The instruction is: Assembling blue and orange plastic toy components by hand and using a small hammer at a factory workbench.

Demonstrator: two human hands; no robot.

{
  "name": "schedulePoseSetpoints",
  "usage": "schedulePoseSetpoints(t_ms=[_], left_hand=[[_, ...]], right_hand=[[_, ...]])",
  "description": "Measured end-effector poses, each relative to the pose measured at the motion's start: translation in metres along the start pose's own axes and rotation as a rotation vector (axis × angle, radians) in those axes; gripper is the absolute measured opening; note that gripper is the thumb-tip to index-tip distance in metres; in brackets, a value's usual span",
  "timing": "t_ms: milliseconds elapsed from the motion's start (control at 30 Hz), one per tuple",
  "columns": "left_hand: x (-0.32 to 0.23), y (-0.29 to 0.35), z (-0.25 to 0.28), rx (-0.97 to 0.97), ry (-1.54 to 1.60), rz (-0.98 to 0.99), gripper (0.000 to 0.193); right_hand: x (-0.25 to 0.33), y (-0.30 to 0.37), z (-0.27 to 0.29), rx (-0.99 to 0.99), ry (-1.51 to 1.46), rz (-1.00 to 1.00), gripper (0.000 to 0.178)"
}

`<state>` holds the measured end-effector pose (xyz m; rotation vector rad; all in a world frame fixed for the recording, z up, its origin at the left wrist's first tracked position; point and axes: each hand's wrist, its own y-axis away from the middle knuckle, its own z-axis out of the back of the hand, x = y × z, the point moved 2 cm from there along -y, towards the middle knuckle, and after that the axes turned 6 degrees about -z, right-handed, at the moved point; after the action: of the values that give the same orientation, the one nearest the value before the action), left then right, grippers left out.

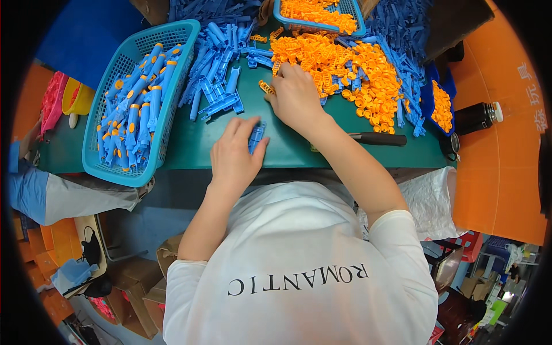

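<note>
My left hand [234, 154] is near the table's front edge, its thumb and fingers closed around a light-blue plastic shell piece [257, 137]. Farther off and to the right, my right hand [297, 95] has its fingers curled at the near left edge of a pile of orange ladder-like plastic pieces [313, 52]. One such orange piece [266, 87] pokes out at its fingertips, seemingly pinched there; the hand hides part of the grip. Loose blue shell pieces [221, 95] lie just beyond my left hand. Small round orange caps [374, 86] are heaped right of my right hand.
A blue basket [95, 144] of blue tubes with orange parts stands left on the green table [190, 144]. Another basket [322, 27] of orange pieces is at the back. A black-handled tool [382, 138] lies past my right forearm, near a dark bottle [477, 118]. Someone's sleeve [31, 190] shows at left.
</note>
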<state>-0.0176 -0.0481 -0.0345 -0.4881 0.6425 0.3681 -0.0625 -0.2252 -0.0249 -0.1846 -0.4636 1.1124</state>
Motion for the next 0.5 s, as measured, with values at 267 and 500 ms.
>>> schedulePoseSetpoints(t_ms=[267, 500], left_hand=[[-0.004, 0.001, 0.027, -0.184, -0.059, -0.043, 0.023], [0.026, -0.001, 0.036, 0.025, -0.266, -0.476, 0.037]], right_hand=[[0.000, 0.019, 0.008, 0.026, -0.059, 0.296, 0.014], [-0.008, 0.034, 0.019, -0.119, -0.123, 0.368, 0.013]])
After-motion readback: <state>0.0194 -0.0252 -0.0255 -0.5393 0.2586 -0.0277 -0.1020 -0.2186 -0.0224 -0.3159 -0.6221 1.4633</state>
